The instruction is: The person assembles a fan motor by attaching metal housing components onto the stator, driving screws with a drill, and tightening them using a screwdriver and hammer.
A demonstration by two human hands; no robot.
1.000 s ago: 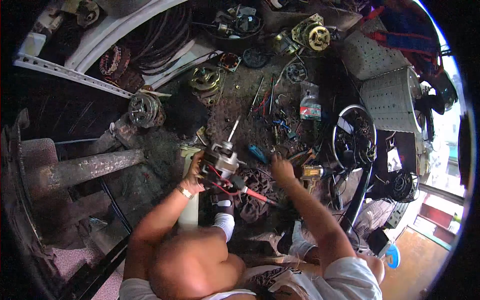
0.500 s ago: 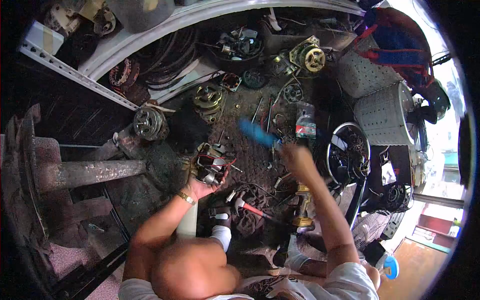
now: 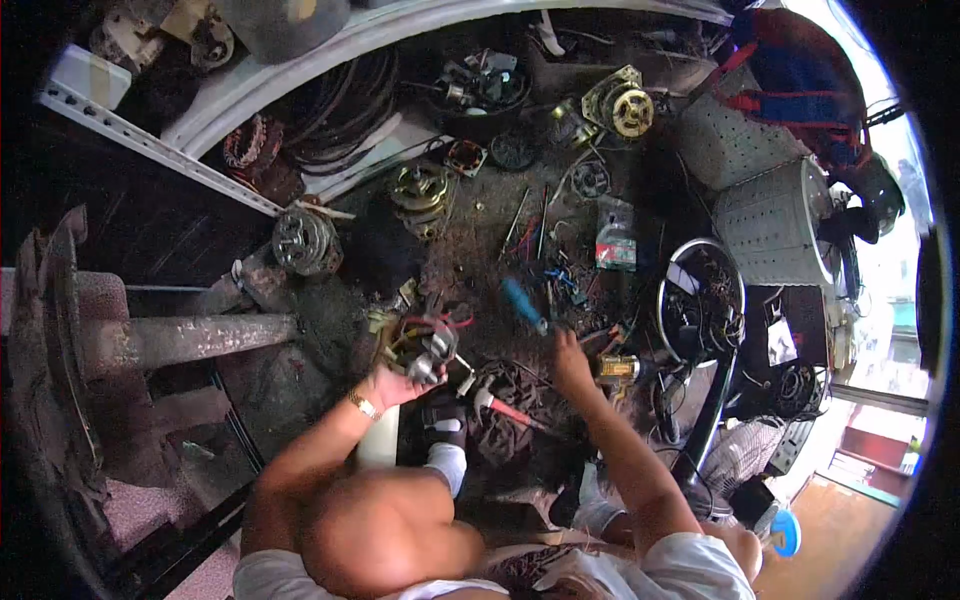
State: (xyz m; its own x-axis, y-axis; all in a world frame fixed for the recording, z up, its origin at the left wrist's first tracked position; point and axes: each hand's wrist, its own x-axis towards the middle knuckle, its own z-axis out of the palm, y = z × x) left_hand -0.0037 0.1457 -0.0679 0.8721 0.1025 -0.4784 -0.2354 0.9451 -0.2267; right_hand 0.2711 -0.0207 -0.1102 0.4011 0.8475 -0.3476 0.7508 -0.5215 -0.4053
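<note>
My left hand [image 3: 392, 385] cradles an open motor part [image 3: 428, 350] with silvery metal pieces and red wires, above the work area at left of centre. The palm is under it, and some of the fingers are hidden. My right hand [image 3: 572, 368] is closed, in line with the metal end of a blue-handled tool [image 3: 521, 300] whose handle points away, up and to the left. The tool looks like a screwdriver held by its shaft, but its grip is partly hidden. Below lies a hammer [image 3: 510, 410] with a red handle, on dark cloth.
A yellow-and-black drill [image 3: 618, 368] lies right of my right hand. Motors [image 3: 632, 112] and a round metal-rimmed bin [image 3: 742, 290] of wires stand around the mat. Long thin tools [image 3: 543, 225] and a clear packet [image 3: 615, 250] lie ahead. A perforated drum [image 3: 770, 225] stands at right.
My right hand has moved down and left with the blue-handled tool, which was blurred before. My left hand and the motor part have shifted slightly downward.
</note>
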